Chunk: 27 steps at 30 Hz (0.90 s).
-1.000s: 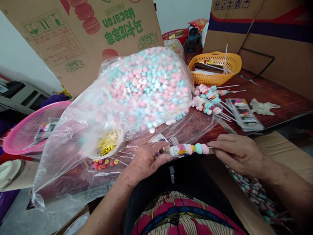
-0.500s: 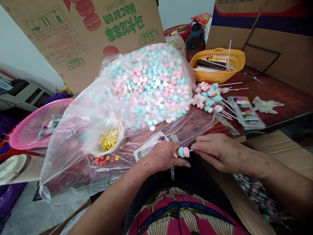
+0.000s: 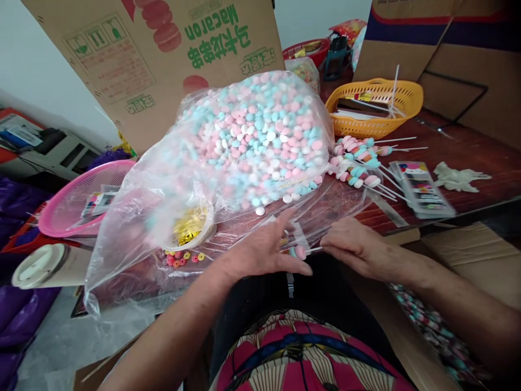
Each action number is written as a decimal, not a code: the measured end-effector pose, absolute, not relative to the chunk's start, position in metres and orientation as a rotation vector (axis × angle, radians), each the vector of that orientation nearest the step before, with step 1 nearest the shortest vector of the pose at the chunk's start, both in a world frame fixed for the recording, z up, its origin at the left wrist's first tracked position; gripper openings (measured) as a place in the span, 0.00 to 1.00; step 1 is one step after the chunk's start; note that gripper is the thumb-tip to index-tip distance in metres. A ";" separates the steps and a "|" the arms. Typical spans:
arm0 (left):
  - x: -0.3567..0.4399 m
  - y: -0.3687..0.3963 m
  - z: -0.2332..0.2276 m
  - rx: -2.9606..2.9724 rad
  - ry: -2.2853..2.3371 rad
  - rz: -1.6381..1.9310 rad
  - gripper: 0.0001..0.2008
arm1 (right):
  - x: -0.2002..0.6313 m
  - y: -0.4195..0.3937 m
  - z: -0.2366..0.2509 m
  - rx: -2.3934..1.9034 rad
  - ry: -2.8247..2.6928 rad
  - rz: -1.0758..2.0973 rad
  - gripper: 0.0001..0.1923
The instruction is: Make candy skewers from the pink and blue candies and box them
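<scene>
My right hand (image 3: 360,247) pinches the white stick of a marshmallow skewer (image 3: 300,252) just above my lap. Pink and blue pieces show at the skewer's near end; the rest is hidden by my left hand (image 3: 260,250). That left hand is slightly blurred, its fingers and thumb spread apart around the skewer without a visible grip. Under its fingers lies a clear printed wrapper (image 3: 301,236), partly covered. Behind both hands, a large clear plastic bag (image 3: 252,130) full of pink, blue and white marshmallows rests on the table.
Finished-looking skewers (image 3: 358,163) lie right of the bag, beside a stack of printed wrappers (image 3: 423,190) and a yellow basket (image 3: 374,127). At left are a tub of gold ties (image 3: 203,233), ring candies (image 3: 179,259), a pink basket (image 3: 57,212) and a lidded cup (image 3: 40,266).
My left hand has loosened from the skewer, its fingers lifting and spreading. The skewer's marshmallow end sits farther left, with more stick showing by my right hand. The view has shifted slightly.
</scene>
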State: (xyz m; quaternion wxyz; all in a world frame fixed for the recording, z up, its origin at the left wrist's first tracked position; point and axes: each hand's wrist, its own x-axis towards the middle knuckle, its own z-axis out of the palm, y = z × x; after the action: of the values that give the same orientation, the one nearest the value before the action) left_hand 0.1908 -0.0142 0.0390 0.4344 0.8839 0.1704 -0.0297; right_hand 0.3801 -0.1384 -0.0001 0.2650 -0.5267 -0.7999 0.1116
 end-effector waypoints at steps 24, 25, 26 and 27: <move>0.175 -0.015 0.032 1.867 0.425 -0.046 0.35 | 0.352 -0.118 0.009 -1.434 -2.205 0.428 0.13; 0.167 -0.009 0.039 1.830 0.408 -0.045 0.36 | 0.357 -0.119 0.011 -1.421 -2.154 0.468 0.14; 0.160 -0.004 0.044 1.856 0.424 -0.076 0.31 | 0.362 -0.120 0.013 -1.417 -2.108 0.495 0.14; 0.154 -0.001 0.047 1.879 0.413 -0.124 0.25 | 0.367 -0.122 0.014 -1.417 -2.075 0.508 0.14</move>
State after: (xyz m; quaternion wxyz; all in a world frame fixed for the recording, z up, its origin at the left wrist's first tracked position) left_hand 0.1545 -0.0007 0.0470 0.5703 0.8006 0.1758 -0.0527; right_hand 0.3667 -0.1216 0.0144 0.2851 -0.5298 -0.7759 0.1899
